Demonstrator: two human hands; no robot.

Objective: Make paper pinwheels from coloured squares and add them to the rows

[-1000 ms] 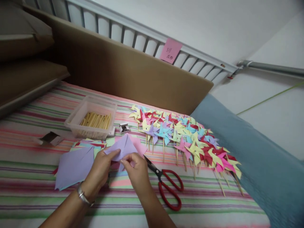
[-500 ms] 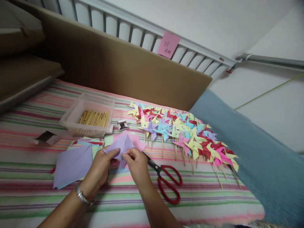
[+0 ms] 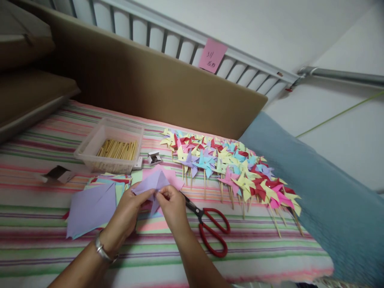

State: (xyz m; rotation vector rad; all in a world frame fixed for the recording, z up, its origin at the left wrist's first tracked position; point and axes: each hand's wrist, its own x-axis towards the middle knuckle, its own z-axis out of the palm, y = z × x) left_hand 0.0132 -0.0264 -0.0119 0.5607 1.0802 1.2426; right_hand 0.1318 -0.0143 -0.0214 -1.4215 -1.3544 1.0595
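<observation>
A purple paper square [image 3: 152, 182], cut and partly folded inward, is held between both hands above the striped cloth. My left hand [image 3: 132, 204] grips its left side, the thumb pressing near the middle. My right hand [image 3: 171, 202] pinches a corner of the paper close to the centre. Pink sheets [image 3: 174, 177] lie beneath it. Left of my left hand rests a stack of coloured squares with a purple sheet [image 3: 91, 208] on top. Red-handled scissors [image 3: 207, 220] lie just right of my right hand, their blade tips hidden.
A clear plastic box [image 3: 109, 148] holds thin wooden sticks [image 3: 117, 149]. Beside it sits a small open box [image 3: 154, 158] of tiny dark pieces; another small box [image 3: 57, 174] lies left. Many finished paper pinwheels [image 3: 222, 160] fill the right side. Behind stands a brown board [image 3: 168, 88].
My left thumb has slid right toward the paper's centre, closer to the right fingertips. The purple paper stays in both hands.
</observation>
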